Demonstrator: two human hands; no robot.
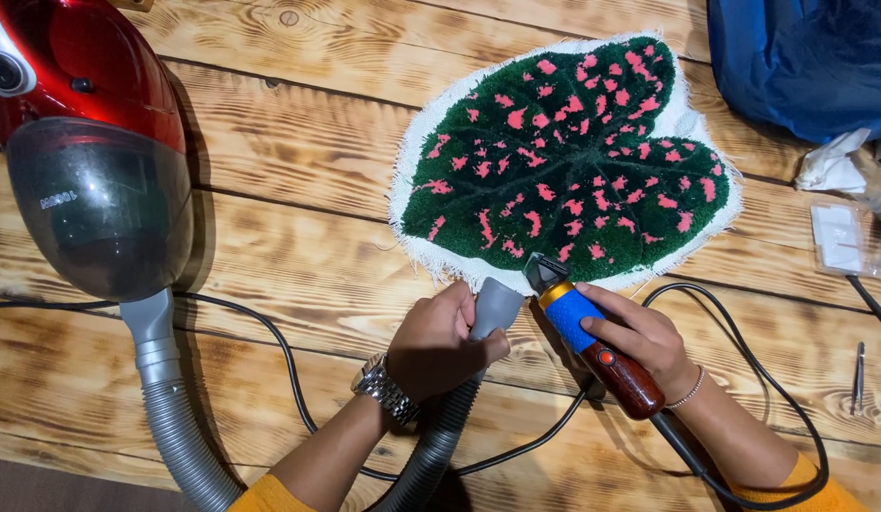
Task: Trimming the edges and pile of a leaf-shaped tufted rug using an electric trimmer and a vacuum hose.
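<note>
Tufted rug (pixel 566 156): leaf-shaped, dark green pile with pink spots and a white fringed cloth edge, lying flat on the wooden tabletop (pixel 298 275), upper centre.

Left hand (pixel 447 341): grip closed around the grey nozzle (pixel 495 305) of a ribbed vacuum hose (pixel 431 446); the nozzle mouth sits at the rug's lower edge. A metal watch (pixel 386 389) is on the wrist.

Right hand (pixel 640 337): grip wrapped around an electric trimmer (pixel 583 327) with a blue sleeve, brown body and red button. Its dark head touches the rug's lower edge, just beside the nozzle. A thin bracelet (pixel 692 389) is on the wrist.

Vacuum cleaner (pixel 85 142): red with a smoky dust bin, resting at the left, its hose curving down and round to the left hand.

Black cord (pixel 289 365): trailing across the boards beneath both forearms.

Blue bag (pixel 801 57): top right corner, with crumpled white paper (pixel 831 163) beside it.
</note>
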